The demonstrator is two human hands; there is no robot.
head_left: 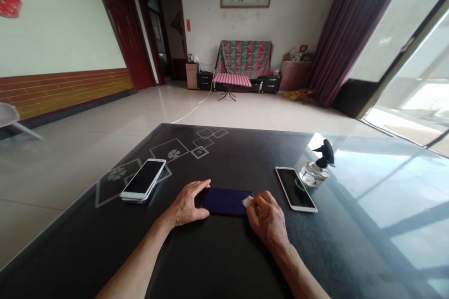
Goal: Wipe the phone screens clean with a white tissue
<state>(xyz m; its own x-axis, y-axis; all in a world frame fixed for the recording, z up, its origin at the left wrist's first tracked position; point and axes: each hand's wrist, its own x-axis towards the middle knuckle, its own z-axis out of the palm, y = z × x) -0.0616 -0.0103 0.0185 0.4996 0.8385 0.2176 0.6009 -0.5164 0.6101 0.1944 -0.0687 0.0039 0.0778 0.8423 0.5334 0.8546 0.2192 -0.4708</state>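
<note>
Dark-blue phone [227, 202] is lying flat on the black tabletop [210, 257], in the near middle of my head view, its long side running left to right between the two hands. I am keeping the left hand [191, 202] at its left end, thumb and fingers spreading apart around that edge; from here I cannot tell how firmly they are touching it. With the right hand [267, 217] I am pinching a small white wipe [247, 201] in curled fingers and pressing it on the phone's right end. Over on the left, a white-framed phone [145, 177] is resting on top of a small stack, slanting away from me. To the right of the right hand, another white-framed phone [296, 190] is lying face up at an angle, and a clear spray bottle [315, 174] with a black trigger head is standing upright just beside its far right side. Farther off, across the pale floor [259, 107], I am seeing a small table with a red-and-white striped cover [232, 79] standing before a patterned cloth [245, 57].
</note>
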